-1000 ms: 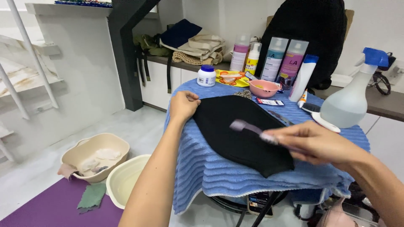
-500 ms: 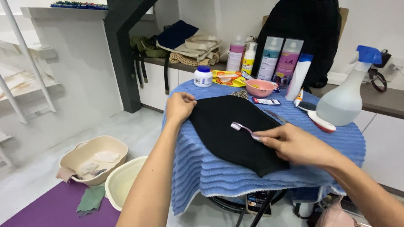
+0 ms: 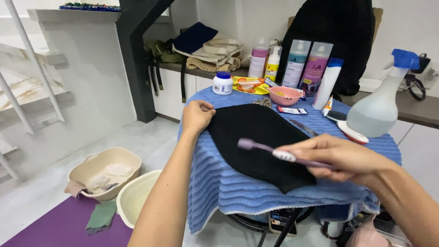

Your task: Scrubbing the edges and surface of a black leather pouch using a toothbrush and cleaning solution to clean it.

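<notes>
A black cloth (image 3: 260, 137) lies flat on a blue ribbed towel (image 3: 228, 183) that covers a small round table. My left hand (image 3: 197, 115) grips the cloth's left edge and presses it down. My right hand (image 3: 340, 158) holds a purple toothbrush (image 3: 267, 150) by its handle, the head pointing left just above the middle of the cloth.
A spray bottle (image 3: 382, 103), a pink bowl (image 3: 284, 95), a white jar (image 3: 222, 83) and several tall bottles (image 3: 297, 63) stand at the table's back. On the floor to the left sit two beige basins (image 3: 107, 171) beside a purple mat (image 3: 59, 226).
My right hand has moved the toothbrush slightly down and toward me over the cloth. My left hand stays on the cloth's edge.
</notes>
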